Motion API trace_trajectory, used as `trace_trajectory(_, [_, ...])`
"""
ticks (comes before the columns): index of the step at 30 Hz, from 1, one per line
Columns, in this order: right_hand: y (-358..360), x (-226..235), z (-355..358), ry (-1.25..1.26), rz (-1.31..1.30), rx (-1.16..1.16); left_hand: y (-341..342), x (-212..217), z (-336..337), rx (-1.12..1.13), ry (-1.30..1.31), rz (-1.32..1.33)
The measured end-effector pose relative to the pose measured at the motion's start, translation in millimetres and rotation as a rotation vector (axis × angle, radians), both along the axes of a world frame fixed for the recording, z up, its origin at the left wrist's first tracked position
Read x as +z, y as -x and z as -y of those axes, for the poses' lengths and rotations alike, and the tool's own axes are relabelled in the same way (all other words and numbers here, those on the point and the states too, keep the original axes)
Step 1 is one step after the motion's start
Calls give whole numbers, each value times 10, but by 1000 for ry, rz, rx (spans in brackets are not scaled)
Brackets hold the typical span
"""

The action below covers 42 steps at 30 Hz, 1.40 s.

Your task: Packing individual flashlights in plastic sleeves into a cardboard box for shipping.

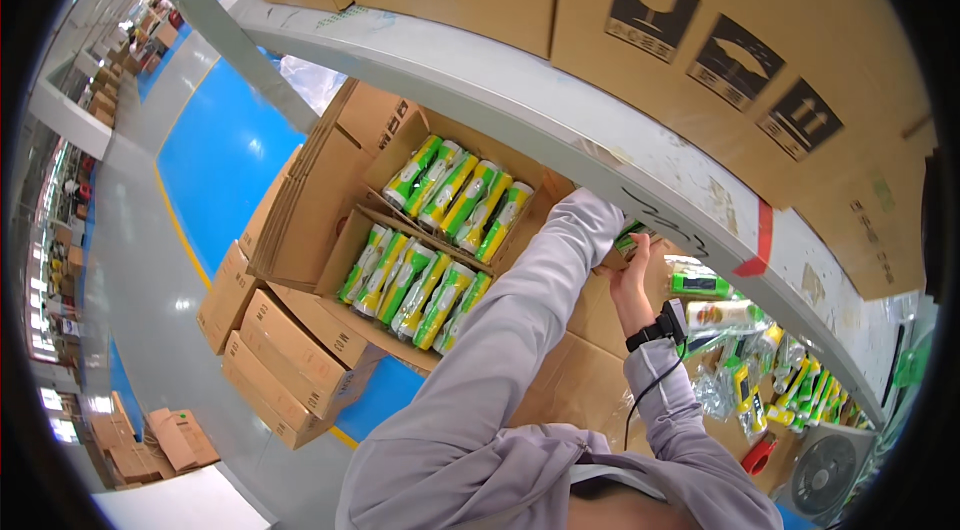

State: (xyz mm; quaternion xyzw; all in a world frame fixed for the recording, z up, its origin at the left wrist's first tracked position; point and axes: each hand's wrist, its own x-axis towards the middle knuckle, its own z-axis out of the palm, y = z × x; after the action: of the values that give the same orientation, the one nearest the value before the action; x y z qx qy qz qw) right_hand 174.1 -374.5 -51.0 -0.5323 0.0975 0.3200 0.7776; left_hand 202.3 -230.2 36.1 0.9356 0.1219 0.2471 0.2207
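Both arms are stretched up to a green packet (628, 236) held just under the edge of a grey shelf (560, 120); the right hand (632, 275) is closed about it, while the left hand (612, 222) is buried behind its own sleeve, its grip impossible to judge; the packet could be knocked loose against the shelf edge and dropped toward the open cartons of green-and-white packs (455, 195) below; most of the packet is masked, its shape unclear.

open boxes (400, 230): 2 | upper packs (458, 195): 5 | lower packs (415, 285): 6
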Motion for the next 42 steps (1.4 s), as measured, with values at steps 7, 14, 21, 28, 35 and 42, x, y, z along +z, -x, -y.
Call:
trace_trajectory(7, [-782,-109,168,-12,-137,256,-329,-146,-301,-27,27,2])
trace_trajectory(14, [-1197,6,331,3,-136,286,-494,-261,-152,-133,88,69])
trace_trajectory(21, [-1272,-73,193,-21,-151,310,-384,-326,438,-356,154,205])
trace_trajectory(28, [-1209,-200,-74,-74,-166,332,-399,-107,746,-500,194,321])
trace_trajectory(35, [-1128,-494,-440,-162,-187,339,-82,-179,1174,-697,271,416])
trace_trajectory(42, [-839,-580,-678,-256,-152,373,146,243,1467,-768,283,587])
